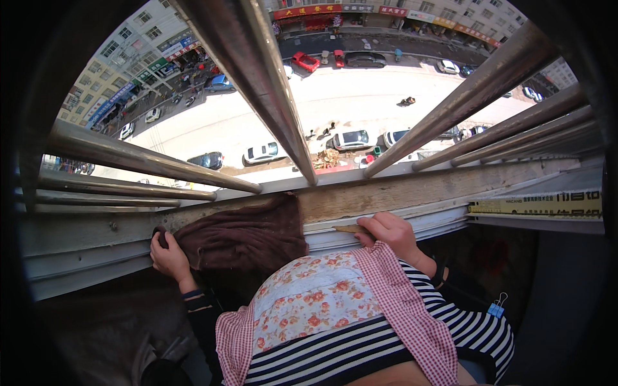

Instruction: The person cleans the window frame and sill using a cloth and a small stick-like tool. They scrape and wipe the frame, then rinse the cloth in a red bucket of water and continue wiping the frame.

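Observation:
A dark brown cloth (246, 234) lies draped over the window sill and its white frame (321, 241). My left hand (169, 255) grips a bunched corner at the cloth's left end. My right hand (388, 234) rests at the window frame, right of the cloth, and holds a thin, flat, brownish piece (350, 228) whose tip points left towards the cloth; its material is unclear. The floral apron (314, 299) over a striped top is just below both hands.
Metal window bars (265, 82) rise beyond the weathered sill (386, 193). Far below lies a street with parked cars (351, 139). A window sash with a printed yellow strip (536, 205) stands at the right. A blue binder clip (496, 309) sits on the striped sleeve.

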The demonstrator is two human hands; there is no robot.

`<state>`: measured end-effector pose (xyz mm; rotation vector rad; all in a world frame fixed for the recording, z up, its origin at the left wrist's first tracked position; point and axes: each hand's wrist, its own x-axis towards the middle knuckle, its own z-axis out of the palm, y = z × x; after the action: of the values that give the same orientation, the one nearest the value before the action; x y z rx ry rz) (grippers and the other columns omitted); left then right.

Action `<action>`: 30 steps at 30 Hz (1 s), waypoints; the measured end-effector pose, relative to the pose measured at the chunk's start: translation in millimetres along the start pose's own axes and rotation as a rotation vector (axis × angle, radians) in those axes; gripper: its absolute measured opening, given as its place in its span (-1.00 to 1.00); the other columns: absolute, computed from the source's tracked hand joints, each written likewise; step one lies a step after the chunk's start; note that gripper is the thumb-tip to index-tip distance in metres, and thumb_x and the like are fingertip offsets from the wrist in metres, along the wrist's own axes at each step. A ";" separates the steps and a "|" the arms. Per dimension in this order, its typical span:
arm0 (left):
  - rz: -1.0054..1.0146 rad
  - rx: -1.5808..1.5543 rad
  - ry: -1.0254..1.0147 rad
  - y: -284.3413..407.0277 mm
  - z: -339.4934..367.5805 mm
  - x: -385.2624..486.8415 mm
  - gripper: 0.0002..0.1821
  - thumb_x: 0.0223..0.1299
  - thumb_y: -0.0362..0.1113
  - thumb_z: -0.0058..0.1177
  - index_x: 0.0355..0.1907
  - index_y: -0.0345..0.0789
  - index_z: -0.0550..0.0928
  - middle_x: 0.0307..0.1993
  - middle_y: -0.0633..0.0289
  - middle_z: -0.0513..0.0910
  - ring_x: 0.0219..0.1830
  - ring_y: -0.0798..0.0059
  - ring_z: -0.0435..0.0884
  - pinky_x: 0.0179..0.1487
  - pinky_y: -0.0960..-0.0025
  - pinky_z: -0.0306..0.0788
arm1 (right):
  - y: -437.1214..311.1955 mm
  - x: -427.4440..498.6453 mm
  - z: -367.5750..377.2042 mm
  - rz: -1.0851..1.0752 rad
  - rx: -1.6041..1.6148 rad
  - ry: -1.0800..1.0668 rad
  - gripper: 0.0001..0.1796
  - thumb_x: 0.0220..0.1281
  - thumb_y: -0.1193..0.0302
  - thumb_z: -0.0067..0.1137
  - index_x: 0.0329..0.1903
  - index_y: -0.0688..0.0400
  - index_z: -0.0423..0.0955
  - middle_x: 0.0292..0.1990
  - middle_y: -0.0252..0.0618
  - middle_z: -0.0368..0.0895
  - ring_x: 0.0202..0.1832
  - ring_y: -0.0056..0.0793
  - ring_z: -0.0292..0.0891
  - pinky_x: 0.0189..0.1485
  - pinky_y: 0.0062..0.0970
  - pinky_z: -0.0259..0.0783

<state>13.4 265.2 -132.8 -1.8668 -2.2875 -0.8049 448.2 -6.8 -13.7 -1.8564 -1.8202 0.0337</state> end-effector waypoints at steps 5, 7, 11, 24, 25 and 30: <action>-0.008 -0.035 -0.005 0.7 -1.4 -0.4 -0.59 0.33 0.03 0.14 0.06 -0.19 0.66 0.05 0.22 0.70 0.15 0.09 0.57 0.17 0.00 0.35 | 0.9 -0.7 1.1 -0.010 0.004 0.010 -0.74 0.09 0.31 0.42 -0.19 0.09 0.61 -0.47 -0.33 0.51 -0.39 -0.35 0.55 -0.37 -0.39 0.46; -0.006 -0.019 0.006 0.7 -0.8 -0.6 -0.59 0.33 0.02 0.14 0.06 -0.20 0.66 0.05 0.22 0.70 0.15 0.09 0.57 0.17 0.00 0.35 | 1.3 -1.1 1.3 -0.006 -0.003 0.008 -0.75 0.09 0.31 0.42 -0.19 0.10 0.62 -0.47 -0.32 0.51 -0.39 -0.35 0.55 -0.37 -0.39 0.46; -0.011 -0.050 0.018 0.5 0.0 -1.7 -0.59 0.32 0.01 0.15 0.05 -0.22 0.66 0.04 0.21 0.70 0.15 0.08 0.57 0.18 -0.01 0.34 | -0.4 -0.6 1.8 0.015 -0.007 0.013 -0.75 0.09 0.32 0.43 -0.18 0.10 0.63 -0.47 -0.31 0.51 -0.40 -0.35 0.55 -0.38 -0.40 0.45; 0.022 0.015 0.003 22.7 -11.2 -4.6 -0.66 0.20 -0.03 0.19 -0.05 -0.16 0.68 -0.05 0.25 0.67 0.14 0.14 0.53 0.20 0.01 0.34 | -11.7 1.1 -0.6 0.051 -0.008 0.009 -0.74 0.08 0.42 0.39 -0.15 0.17 0.62 -0.45 -0.22 0.53 -0.40 -0.21 0.54 -0.35 -0.31 0.45; 0.043 0.017 -0.011 24.1 -11.9 -3.8 -0.65 0.20 -0.03 0.19 -0.05 -0.16 0.68 -0.05 0.24 0.67 0.14 0.14 0.53 0.20 0.01 0.34 | -11.9 0.8 0.0 0.061 -0.011 0.009 -0.74 0.09 0.42 0.39 -0.15 0.17 0.62 -0.45 -0.21 0.53 -0.39 -0.20 0.54 -0.35 -0.31 0.45; 0.097 0.050 -0.096 28.6 -15.0 -2.1 -0.61 0.19 0.02 0.16 -0.03 -0.16 0.70 0.00 0.21 0.65 0.18 0.16 0.51 0.25 0.04 0.35 | -10.1 -1.5 2.6 -0.006 -0.049 0.037 -0.74 0.13 0.41 0.37 -0.12 0.19 0.61 -0.43 -0.17 0.53 -0.38 -0.17 0.54 -0.34 -0.28 0.45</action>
<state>36.7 260.1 -110.9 -2.0178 -2.2281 -0.6526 437.7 -7.8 -12.6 -1.8725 -1.8165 -0.0479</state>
